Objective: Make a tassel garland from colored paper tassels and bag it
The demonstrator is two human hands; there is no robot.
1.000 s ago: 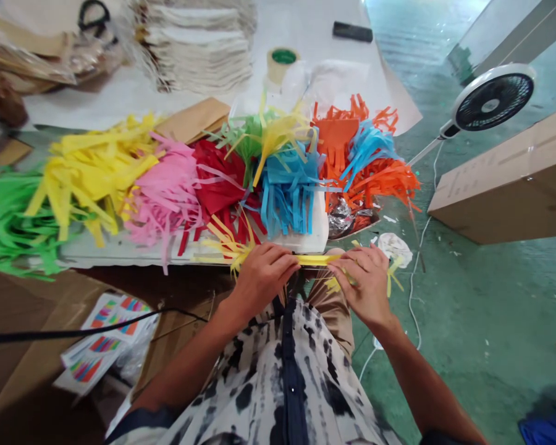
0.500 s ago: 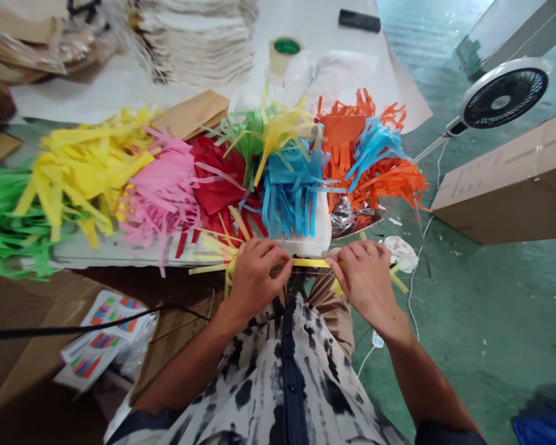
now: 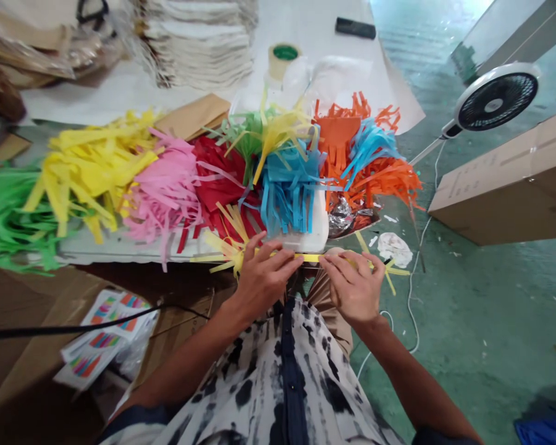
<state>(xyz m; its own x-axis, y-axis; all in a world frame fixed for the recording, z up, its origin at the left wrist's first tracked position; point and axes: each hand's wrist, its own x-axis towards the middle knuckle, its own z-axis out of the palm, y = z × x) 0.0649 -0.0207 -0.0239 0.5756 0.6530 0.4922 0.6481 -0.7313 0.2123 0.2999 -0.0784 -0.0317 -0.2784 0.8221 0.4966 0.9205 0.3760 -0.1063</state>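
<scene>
My left hand (image 3: 262,276) and my right hand (image 3: 354,285) pinch the two ends of a rolled yellow fringed paper strip (image 3: 311,257) at the table's near edge. Loose yellow fringe fans out left of my left hand (image 3: 227,244) and right of my right hand (image 3: 389,269). Just beyond lie piles of cut paper fringe: blue (image 3: 290,185), red (image 3: 220,182), pink (image 3: 164,191), yellow (image 3: 92,167), green (image 3: 4,216) and orange (image 3: 375,170).
A tape roll (image 3: 283,59), a stack of cream cloth (image 3: 204,40) and a black object (image 3: 354,28) sit farther back on the table. A fan (image 3: 495,99) and a cardboard box (image 3: 514,179) stand on the green floor at right. Printed sheets (image 3: 102,337) lie lower left.
Both hands have shifted slightly along the yellow strip and twisted it; my left fingers now stretch out over it, and the fringe ends have swung about.
</scene>
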